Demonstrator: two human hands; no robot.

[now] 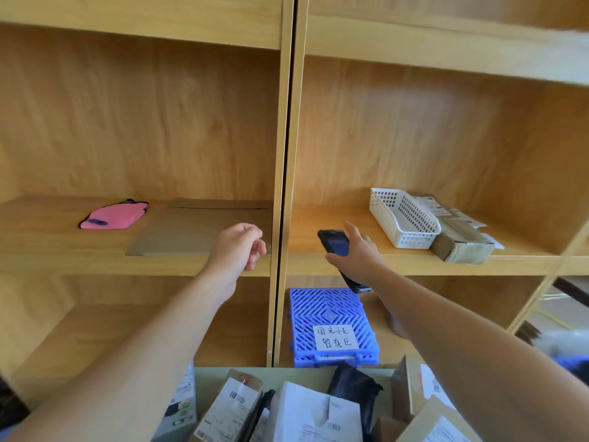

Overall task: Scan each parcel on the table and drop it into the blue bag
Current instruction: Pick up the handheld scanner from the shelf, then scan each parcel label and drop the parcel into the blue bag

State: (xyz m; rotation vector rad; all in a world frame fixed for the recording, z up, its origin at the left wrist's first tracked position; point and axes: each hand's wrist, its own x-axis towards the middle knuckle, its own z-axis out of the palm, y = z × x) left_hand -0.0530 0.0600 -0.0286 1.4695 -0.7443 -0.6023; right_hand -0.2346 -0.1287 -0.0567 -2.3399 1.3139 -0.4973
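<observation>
My right hand grips a black handheld scanner with a blue screen, held at the front edge of the middle shelf. My left hand hovers loosely curled and empty over a flat cardboard sheet on the left shelf. Several parcels lie on the table at the bottom of the view: a white-labelled box, a white mailer, a black pouch and brown cartons. A patch of blue at the far right edge may be the bag; I cannot tell.
A pink pouch lies on the left shelf. A white plastic basket and taped brown parcels sit on the right shelf. A blue plastic grid panel with a handwritten label leans in the lower compartment. A vertical divider splits the shelving.
</observation>
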